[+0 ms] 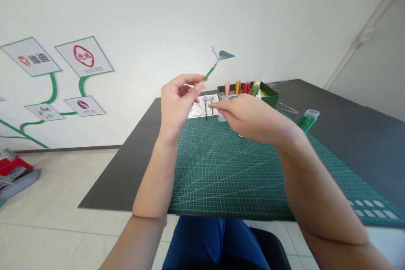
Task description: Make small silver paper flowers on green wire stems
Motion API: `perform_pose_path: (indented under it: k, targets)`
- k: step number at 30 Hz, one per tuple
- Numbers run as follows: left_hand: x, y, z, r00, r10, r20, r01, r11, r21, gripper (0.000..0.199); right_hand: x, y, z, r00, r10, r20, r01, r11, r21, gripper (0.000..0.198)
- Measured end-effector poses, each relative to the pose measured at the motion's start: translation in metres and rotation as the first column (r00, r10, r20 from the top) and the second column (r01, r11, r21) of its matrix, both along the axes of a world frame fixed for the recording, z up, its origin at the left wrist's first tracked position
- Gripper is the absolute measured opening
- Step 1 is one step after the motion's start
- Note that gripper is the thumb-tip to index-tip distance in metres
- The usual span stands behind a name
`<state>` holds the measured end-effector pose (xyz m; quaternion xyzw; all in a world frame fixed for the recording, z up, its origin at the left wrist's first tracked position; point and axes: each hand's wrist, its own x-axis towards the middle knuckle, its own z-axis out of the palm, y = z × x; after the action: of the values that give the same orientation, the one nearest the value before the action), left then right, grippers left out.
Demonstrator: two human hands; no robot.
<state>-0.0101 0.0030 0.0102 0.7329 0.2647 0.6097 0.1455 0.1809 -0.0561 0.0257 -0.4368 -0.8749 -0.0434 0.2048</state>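
My left hand [182, 99] is raised above the far part of the cutting mat. Its thumb and index finger pinch an artificial flower's green-wrapped stem [209, 73]. At the top of that stem spread a dark grey-blue petal [225, 55] and a thin pinkish petal [214, 51]. My right hand [247, 114] is to the right and slightly lower, fingers closed, fingertips pointing left. Whatever those fingertips hold, if anything, is too fine or hidden to make out. Behind the hands, small flower pieces with dark stems [206, 109] lie on a white sheet [193, 112].
A green cutting mat [221, 168] covers much of the dark table [126, 168]. At the back stands a green box [270, 95] with pink, orange, red and yellow-green spools. A green thread spool [308, 120] stands at the right. Plastic wrapping [287, 108] lies near the box.
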Motion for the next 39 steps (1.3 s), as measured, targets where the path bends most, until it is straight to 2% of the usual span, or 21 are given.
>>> perform_pose_path:
  k: [6, 12, 16, 21, 28, 33, 39]
  targets:
    - [-0.001, -0.001, 0.0, 0.993, -0.119, 0.013, 0.12, 0.991, -0.053, 0.021, -0.001, -0.001, 0.002, 1.0, -0.012, 0.029, 0.012, 1.0, 0.018, 0.041]
    - [-0.002, -0.006, 0.003, 0.991, -0.135, -0.008, 0.134, 0.987, -0.088, 0.023, 0.001, 0.0, 0.003, 0.999, -0.015, 0.04, 0.015, 1.0, 0.019, 0.039]
    - [-0.002, -0.006, 0.003, 0.996, -0.072, -0.042, 0.071, 0.997, -0.035, 0.022, 0.0, -0.001, 0.003, 0.999, 0.01, 0.047, -0.01, 1.0, 0.009, 0.039]
    - [0.001, -0.007, 0.004, 0.992, 0.073, -0.102, -0.068, 0.997, 0.046, 0.02, -0.002, -0.004, 0.001, 0.998, 0.05, 0.04, -0.05, 0.999, -0.004, 0.038]
    - [0.007, -0.01, 0.004, 0.941, 0.276, -0.195, -0.243, 0.954, 0.176, 0.013, -0.003, -0.008, 0.001, 0.996, 0.073, 0.046, -0.073, 0.997, -0.008, 0.037]
    - [0.009, -0.008, 0.003, 0.912, 0.296, -0.284, -0.24, 0.947, 0.214, 0.012, -0.002, -0.011, 0.001, 0.995, 0.072, 0.064, -0.074, 0.997, 0.031, 0.036]
    - [0.01, -0.009, 0.003, 0.877, 0.236, -0.418, -0.152, 0.962, 0.225, 0.016, 0.001, -0.014, 0.003, 0.995, 0.097, 0.015, -0.098, 0.992, 0.074, 0.035]
